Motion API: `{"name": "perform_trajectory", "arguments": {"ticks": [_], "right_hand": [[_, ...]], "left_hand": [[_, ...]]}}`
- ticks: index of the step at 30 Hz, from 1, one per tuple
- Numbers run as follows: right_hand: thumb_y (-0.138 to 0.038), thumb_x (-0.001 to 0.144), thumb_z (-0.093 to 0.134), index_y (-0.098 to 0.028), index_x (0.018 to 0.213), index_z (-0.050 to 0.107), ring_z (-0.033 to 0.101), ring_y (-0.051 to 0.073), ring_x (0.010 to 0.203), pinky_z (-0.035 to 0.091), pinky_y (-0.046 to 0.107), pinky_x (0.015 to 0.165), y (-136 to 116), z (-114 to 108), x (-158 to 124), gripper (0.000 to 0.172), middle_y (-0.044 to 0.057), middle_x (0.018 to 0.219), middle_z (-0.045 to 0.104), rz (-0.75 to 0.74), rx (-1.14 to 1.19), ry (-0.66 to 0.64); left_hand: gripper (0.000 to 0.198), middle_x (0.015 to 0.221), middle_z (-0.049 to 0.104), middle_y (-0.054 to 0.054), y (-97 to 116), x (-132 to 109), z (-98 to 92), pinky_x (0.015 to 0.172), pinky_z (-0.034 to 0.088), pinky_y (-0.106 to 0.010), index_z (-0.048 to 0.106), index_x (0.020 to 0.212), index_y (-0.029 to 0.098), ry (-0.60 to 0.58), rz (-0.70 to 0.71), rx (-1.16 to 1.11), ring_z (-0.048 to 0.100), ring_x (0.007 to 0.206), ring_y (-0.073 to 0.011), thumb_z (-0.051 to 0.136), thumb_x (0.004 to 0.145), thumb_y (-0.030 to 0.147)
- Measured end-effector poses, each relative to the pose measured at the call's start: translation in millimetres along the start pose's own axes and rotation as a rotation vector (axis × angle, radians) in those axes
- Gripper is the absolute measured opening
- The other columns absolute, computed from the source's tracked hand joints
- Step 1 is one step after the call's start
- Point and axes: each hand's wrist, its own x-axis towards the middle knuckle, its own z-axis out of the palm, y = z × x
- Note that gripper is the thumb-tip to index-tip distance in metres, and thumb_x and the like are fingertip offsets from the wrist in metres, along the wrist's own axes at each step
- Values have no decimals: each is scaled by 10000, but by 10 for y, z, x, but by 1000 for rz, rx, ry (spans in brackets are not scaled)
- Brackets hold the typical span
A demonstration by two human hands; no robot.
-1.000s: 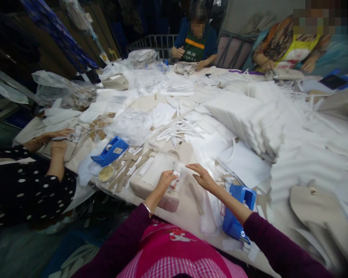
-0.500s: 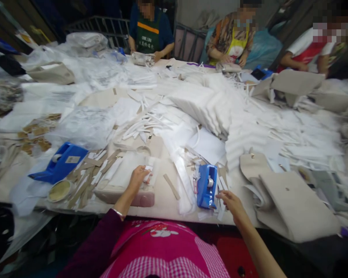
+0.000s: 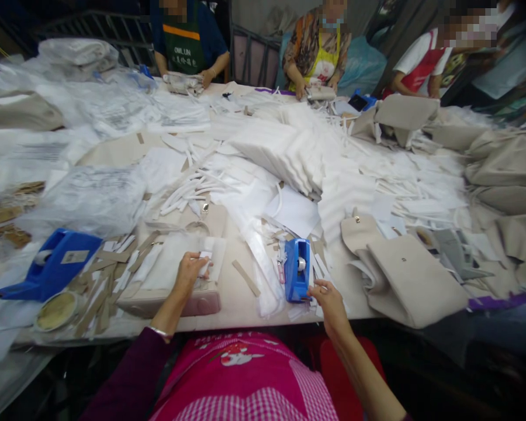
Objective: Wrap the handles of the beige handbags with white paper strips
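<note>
My left hand (image 3: 189,273) lies over a beige handbag (image 3: 170,298), its fingers closed on a small white piece (image 3: 205,256) against the white wrapping sheet (image 3: 164,269) on the bag. The bag's strap and metal clasp (image 3: 205,207) reach out behind it. My right hand (image 3: 331,301) is at the front lip of a blue tape dispenser (image 3: 297,272), thumb and forefinger drawn together there. Any tape between those fingertips is too small to make out. A clear roll (image 3: 301,265) sits in the dispenser.
Another blue tape dispenser (image 3: 59,263) and a round tub (image 3: 56,310) stand at left, beside loose beige and white strips (image 3: 109,275). A beige bag (image 3: 414,275) lies open at right. White foam sheets (image 3: 280,149) are piled mid-table. Several co-workers handle things across the table.
The view has turned to the right, so things sit further left. My right hand has moved from beside the dispenser to its front lip. My left hand stays on the bag.
</note>
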Motion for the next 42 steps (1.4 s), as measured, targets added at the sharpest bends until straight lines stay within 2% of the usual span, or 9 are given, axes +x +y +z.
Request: {"name": "perform_trajectory", "arguments": {"ticks": [6, 12, 16, 19, 23, 26, 29, 34, 42], "right_hand": [[-399, 595, 687, -141, 910, 607, 441, 117, 487, 309, 243, 494, 432, -119, -409, 415, -2, 587, 613, 194, -22, -33], [-448, 584, 606, -173, 585, 598, 507, 175, 596, 367, 287, 604, 851, -245, -175, 275, 9, 551, 580, 54, -360, 49], [-463, 532, 602, -186, 465, 552, 449, 162, 521, 313, 282, 542, 1046, -291, -152, 289, 5, 457, 511, 123, -489, -67], [-501, 591, 631, -184, 513, 563, 369, 124, 450, 257, 265, 486, 817, 89, -214, 334, -17, 453, 464, 207, -372, -359], [-466, 717, 636, -179, 655, 612, 449, 129, 568, 346, 256, 571, -12, 1158, -274, 295, 2, 614, 554, -41, -159, -783], [-468, 752, 588, -176, 690, 616, 464, 126, 594, 361, 242, 590, -476, 1953, -177, 301, 7, 650, 572, -196, -157, -959], [-448, 736, 563, -176, 645, 600, 472, 124, 567, 366, 230, 571, -549, 2467, -6, 289, 2, 589, 570, -276, -344, -1018], [-301, 660, 571, -176, 520, 583, 520, 130, 548, 385, 228, 578, -311, 2792, 181, 188, -2, 513, 581, -310, -534, -997], [-220, 625, 539, -164, 505, 622, 492, 128, 492, 325, 234, 509, -231, 2883, 241, 156, 4, 463, 562, -367, -708, -835]], "left_hand": [[380, 627, 659, 16, -14, 6, -1, 356, 387, -223, 360, 831, 201, 2, -12, -11, 473, 329, -94, 680, 654, 304], [391, 633, 651, 23, -89, 57, -32, 365, 404, -218, 371, 837, 202, -16, -20, -27, 488, 333, -90, 688, 653, 339], [418, 582, 624, 46, -131, 61, -53, 331, 363, -199, 339, 827, 217, -4, -63, -62, 466, 302, -92, 684, 641, 360], [435, 581, 625, 40, -159, 62, -61, 318, 352, -203, 332, 831, 220, 10, -59, -72, 456, 291, -95, 687, 640, 382], [412, 610, 633, 29, -181, 29, -75, 336, 359, -195, 343, 851, 213, 16, -50, -79, 468, 310, -84, 677, 670, 374], [407, 627, 636, 22, -185, -9, -87, 352, 372, -197, 349, 857, 209, 3, -37, -84, 479, 326, -81, 673, 684, 384], [440, 615, 631, 23, -199, -5, -95, 334, 349, -195, 335, 850, 214, -1, -39, -92, 467, 313, -85, 690, 673, 404], [482, 588, 604, 51, -250, 52, -105, 316, 333, -192, 323, 844, 222, -1, -43, -117, 458, 301, -88, 709, 654, 439], [462, 602, 601, 47, -270, 60, -107, 312, 337, -184, 338, 838, 217, -8, -56, -135, 461, 314, -81, 712, 648, 412]]}}
